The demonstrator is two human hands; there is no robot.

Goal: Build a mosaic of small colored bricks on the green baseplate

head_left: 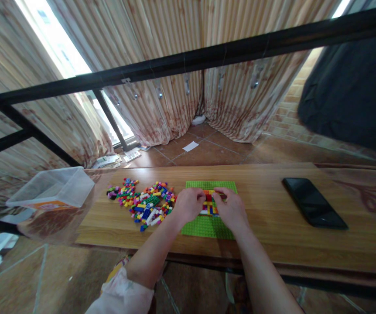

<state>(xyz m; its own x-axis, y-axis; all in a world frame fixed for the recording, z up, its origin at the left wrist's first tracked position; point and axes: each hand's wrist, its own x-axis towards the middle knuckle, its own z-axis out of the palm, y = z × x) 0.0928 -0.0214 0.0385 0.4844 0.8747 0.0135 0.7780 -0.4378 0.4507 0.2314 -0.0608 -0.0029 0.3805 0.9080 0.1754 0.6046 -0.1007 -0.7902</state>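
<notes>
A green studded baseplate [194, 229] lies on the wooden table. On its middle stands a low build of toy bricks [210, 209] in red, yellow, blue and white, partly covered by my hands. My left hand [190, 205] is closed, its thumb and curled fingers at the left end of the red bricks [209, 197]. From the other side my right hand [233, 208] has its thumb and fingers bent round the right end of these bricks. The exact fingertip contact is small and partly hidden. Loose toy bricks [148, 201] in many colours lie heaped left of the baseplate.
A black phone [314, 203] lies on the right of the wooden table [260, 235]. Left of the table is a translucent plastic bin [53, 187]. A black metal bar [175, 65] crosses above the far side, before striped curtains [162, 35]. Papers [190, 146] lie on the tiled floor.
</notes>
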